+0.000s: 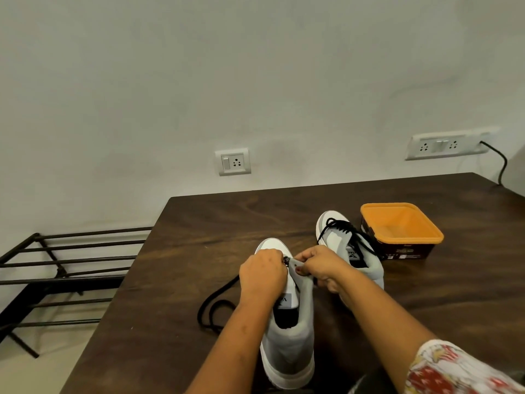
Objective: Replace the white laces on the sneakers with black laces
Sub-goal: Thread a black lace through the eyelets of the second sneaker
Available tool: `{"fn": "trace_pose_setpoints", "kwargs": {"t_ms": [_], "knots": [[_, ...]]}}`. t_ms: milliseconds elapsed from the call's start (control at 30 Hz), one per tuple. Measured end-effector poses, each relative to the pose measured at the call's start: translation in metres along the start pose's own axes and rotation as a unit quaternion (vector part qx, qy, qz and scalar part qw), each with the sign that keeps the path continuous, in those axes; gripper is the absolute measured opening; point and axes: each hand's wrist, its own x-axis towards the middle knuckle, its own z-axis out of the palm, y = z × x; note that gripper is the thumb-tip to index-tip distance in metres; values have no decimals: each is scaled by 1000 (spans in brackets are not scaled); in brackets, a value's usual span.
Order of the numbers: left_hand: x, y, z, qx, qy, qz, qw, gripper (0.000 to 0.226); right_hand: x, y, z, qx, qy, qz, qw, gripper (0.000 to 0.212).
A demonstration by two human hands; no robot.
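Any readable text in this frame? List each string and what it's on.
"A": tongue tag of the near sneaker. It is the only letter I can make out; the rest is blurred or covered.
Tongue tag of the far sneaker: dark logo, too blurred to read.
Side label of the orange tub: white print, too small to read.

Tongue label [284,302] — a lone "A"
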Motion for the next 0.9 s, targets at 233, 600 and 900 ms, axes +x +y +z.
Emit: {"fn": "trace_pose_setpoints", "kwargs": {"t_ms": [233,600,900], "knots": [[1,3,2,-40,-16,-17,999,25,-7,-3,-4,56,-59,1,997,12],[0,3,2,-35,17,-22,999,22,4,1,7,9,14,-46,999,24],[3,-12,-4,-39,52,-36,997,15,1,-22,-9,469,116,-25,875,18]]}}
